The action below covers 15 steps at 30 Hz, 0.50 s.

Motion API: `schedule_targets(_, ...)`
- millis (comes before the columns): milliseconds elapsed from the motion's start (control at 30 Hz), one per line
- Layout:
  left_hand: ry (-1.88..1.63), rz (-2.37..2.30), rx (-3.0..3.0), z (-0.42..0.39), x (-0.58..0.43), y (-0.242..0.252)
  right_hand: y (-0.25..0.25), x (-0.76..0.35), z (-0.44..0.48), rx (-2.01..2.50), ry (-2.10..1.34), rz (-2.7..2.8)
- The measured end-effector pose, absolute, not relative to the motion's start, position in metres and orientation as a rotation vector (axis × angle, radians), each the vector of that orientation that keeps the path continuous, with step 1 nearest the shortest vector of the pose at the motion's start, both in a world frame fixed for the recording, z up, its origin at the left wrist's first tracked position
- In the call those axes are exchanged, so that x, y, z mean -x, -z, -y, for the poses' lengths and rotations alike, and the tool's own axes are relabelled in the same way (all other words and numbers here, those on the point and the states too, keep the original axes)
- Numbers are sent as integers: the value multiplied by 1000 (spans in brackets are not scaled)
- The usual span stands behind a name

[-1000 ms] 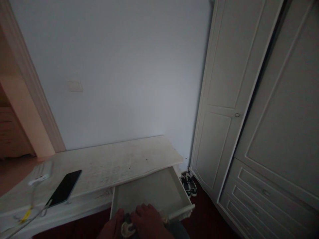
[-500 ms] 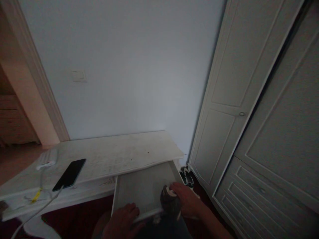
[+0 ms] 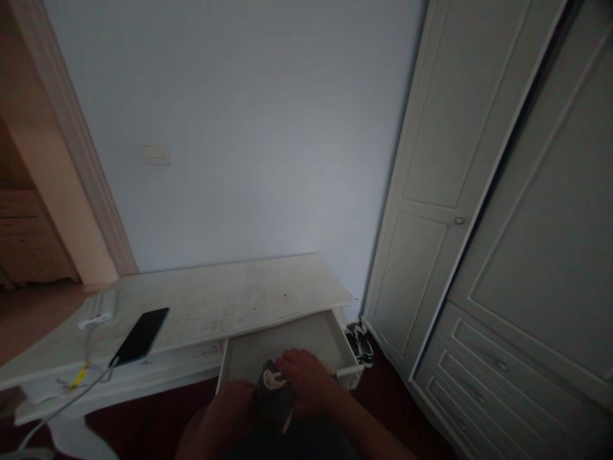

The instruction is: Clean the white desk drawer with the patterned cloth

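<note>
A dark, rounded object with a pale patch on top (image 3: 274,397) is held over the front of the open drawer (image 3: 306,338). My right hand (image 3: 304,377) grips it from the right, fingers wrapped over its upper side. Against its left side is my left hand (image 3: 234,406), with the fingers mostly hidden behind the object and in shadow. The drawer is pulled out of the white table (image 3: 230,287), and its pale inner bottom shows behind the hands.
On the table's left lie a black phone (image 3: 142,335) with a cable and a white power strip (image 3: 98,308). Shoes (image 3: 360,345) stand on the dark red floor right of the drawer. A grey wardrobe (image 3: 421,255) rises at the right.
My right hand has moved left with the dark object, from the drawer's right front toward its middle. My left hand now meets the object instead of resting apart at the drawer's front edge.
</note>
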<state>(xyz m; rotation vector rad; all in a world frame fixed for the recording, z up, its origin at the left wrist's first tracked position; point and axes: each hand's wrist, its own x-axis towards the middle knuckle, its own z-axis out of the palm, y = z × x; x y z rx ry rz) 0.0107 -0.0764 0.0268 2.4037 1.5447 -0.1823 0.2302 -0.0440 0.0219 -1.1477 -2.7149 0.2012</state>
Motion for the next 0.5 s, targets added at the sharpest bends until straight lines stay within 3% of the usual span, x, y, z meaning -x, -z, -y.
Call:
schedule_targets(333,-4,-1593,-2485,45,-11,-19,-55,-326,1,1241,-407,2607)
schedule_targets(500,-41,-1583,-2487,39,-11,-15,-54,-332,-3,1263,-349,2592)
